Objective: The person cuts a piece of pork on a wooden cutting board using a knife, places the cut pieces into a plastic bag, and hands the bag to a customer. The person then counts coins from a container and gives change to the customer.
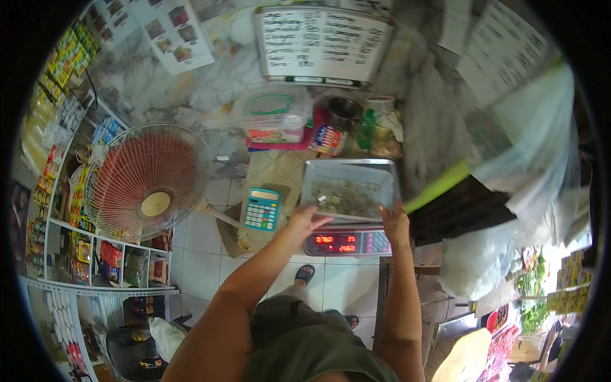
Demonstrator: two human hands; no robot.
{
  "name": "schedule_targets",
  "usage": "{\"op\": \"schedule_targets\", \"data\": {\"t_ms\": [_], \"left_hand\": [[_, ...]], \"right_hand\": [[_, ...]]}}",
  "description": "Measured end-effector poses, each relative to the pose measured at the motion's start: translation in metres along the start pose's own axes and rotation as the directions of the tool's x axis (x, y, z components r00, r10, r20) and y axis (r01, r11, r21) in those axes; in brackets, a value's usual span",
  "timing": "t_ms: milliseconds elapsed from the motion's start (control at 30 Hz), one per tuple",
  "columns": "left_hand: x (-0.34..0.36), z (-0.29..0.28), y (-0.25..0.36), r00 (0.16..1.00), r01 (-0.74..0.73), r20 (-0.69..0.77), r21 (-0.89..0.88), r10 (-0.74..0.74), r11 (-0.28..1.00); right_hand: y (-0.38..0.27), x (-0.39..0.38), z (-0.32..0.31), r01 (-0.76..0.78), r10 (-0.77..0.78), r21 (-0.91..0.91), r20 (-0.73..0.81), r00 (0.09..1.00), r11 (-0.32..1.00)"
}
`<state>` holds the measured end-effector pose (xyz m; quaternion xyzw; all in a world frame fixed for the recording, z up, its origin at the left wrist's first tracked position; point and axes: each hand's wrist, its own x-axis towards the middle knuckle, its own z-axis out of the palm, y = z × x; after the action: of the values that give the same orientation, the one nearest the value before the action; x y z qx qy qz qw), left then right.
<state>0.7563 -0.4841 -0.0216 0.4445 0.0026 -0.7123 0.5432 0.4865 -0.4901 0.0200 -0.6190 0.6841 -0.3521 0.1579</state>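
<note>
Has a grey-white marbled wall (232,41) beyond the fan (147,184), hung with papers (175,35) and, to the fan's right, a framed whiteboard (321,48). Holds packed shelving (127,291) with white dividers at the fan's left and on its near side. Is floored in pale square tiles (197,280) to the fan's near right. Includes a tan-topped table (270,167) right of the fan. Takes bright light from an opening (550,245) far to its right.
</note>
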Motion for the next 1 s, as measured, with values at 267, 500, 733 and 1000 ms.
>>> {"op": "schedule_targets", "data": {"t_ms": [267, 500, 733, 1000], "left_hand": [[-0.016, -0.004, 0.052, 0.998, 0.015, 0.056, -0.059, -0.011, 0.998], [-0.003, -0.112, 0.137, 0.956, -0.251, 0.133, -0.080, 0.260, 0.965], [0.063, -0.201, 0.194, 0.944, -0.256, -0.248, -0.140, 0.216, 0.956], [0.042, -0.179, 0.212, 0.719, -0.345, 0.421, 0.907, 0.553, -0.242]], "right_hand": [[-0.045, 0.019, 0.022, -0.060, 0.064, 0.066, -0.055, 0.996, 0.996], [-0.144, 0.036, 0.087, 0.046, -0.086, 0.283, 0.132, 0.987, 0.958], [-0.116, -0.021, 0.071, 0.108, -0.157, 0.242, 0.192, 0.969, 0.964], [-0.024, -0.157, 0.010, -0.318, 0.336, -0.120, 0.183, 0.924, 0.940]]}}
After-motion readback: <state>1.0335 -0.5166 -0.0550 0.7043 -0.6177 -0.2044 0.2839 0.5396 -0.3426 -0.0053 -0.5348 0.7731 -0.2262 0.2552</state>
